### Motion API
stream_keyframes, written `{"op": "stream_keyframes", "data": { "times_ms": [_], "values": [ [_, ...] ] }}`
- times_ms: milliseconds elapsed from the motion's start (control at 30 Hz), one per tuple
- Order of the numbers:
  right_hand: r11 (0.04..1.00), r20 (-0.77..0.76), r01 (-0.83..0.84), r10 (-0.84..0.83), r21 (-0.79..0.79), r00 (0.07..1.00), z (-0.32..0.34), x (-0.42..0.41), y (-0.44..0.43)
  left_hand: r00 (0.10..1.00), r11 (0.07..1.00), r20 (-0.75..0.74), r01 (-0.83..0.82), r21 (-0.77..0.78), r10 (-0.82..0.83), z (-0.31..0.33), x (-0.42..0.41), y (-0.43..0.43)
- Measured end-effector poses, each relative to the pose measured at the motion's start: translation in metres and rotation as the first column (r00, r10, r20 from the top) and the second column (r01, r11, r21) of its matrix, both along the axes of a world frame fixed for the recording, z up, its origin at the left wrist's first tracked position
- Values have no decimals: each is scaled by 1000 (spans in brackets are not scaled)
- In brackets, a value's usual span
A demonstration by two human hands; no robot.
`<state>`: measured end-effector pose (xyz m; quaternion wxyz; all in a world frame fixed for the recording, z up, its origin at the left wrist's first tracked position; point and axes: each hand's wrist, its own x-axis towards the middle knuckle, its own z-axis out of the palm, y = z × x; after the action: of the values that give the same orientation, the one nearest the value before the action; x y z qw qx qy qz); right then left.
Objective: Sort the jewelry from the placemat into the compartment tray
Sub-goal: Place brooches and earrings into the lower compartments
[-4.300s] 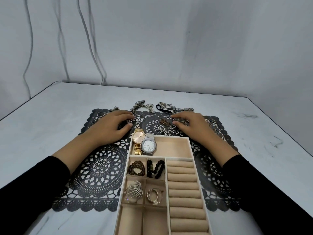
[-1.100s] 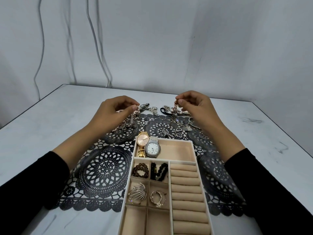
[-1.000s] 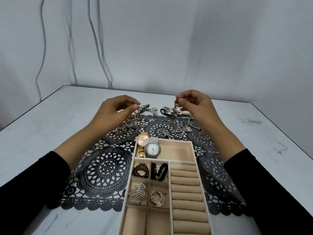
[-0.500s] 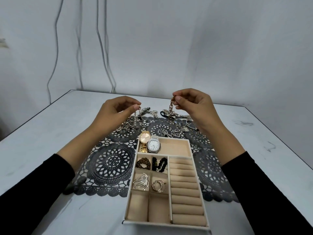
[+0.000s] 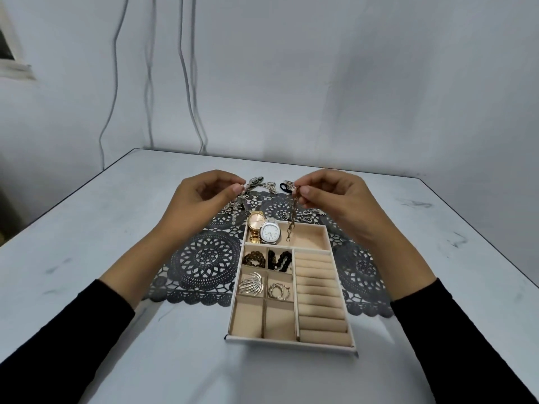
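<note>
White table [image 5: 87, 243], tray [image 5: 291, 342] with watches [image 5: 269, 232]

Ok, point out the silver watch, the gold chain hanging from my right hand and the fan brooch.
Silver watch [image 5: 270, 232], head view: on its white dial.
Gold chain [image 5: 291, 221], head view: on its hanging links.
Fan brooch [image 5: 251, 283], head view: on its silver ribs.

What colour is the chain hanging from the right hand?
Gold-toned chain, clearest in the head view.
</note>
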<state>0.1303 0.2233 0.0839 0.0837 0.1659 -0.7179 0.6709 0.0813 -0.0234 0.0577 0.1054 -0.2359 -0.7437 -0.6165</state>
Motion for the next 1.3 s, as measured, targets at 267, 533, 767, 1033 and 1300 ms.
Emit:
{"op": "stream_keyframes", "data": {
  "times_ms": [267, 533, 767, 1033, 1300],
  "values": [
    [994, 42, -106, 106, 7, 994, -5, 22, -3, 1000, 997, -6, -3, 76, 3, 6, 15, -1],
    [965, 128, -233, 218, 119, 968, -11, 29, -3, 1000, 994, 8, -6, 111, 5, 7, 18, -2],
    [933, 205, -264, 216, 246, 955, -15, 32, -5, 1000, 994, -3, 13, 107, -12, 6, 19, -2],
    [880, 269, -290, 196, 375, 943, -15, 34, -5, 1000, 997, -2, 8, 79, -8, 2, 18, -1],
    [876, 314, -326, 216, 356, 925, -24, 34, -15, 1000, 999, -15, 6, 54, -5, 3, 19, 0]
  ]
}}
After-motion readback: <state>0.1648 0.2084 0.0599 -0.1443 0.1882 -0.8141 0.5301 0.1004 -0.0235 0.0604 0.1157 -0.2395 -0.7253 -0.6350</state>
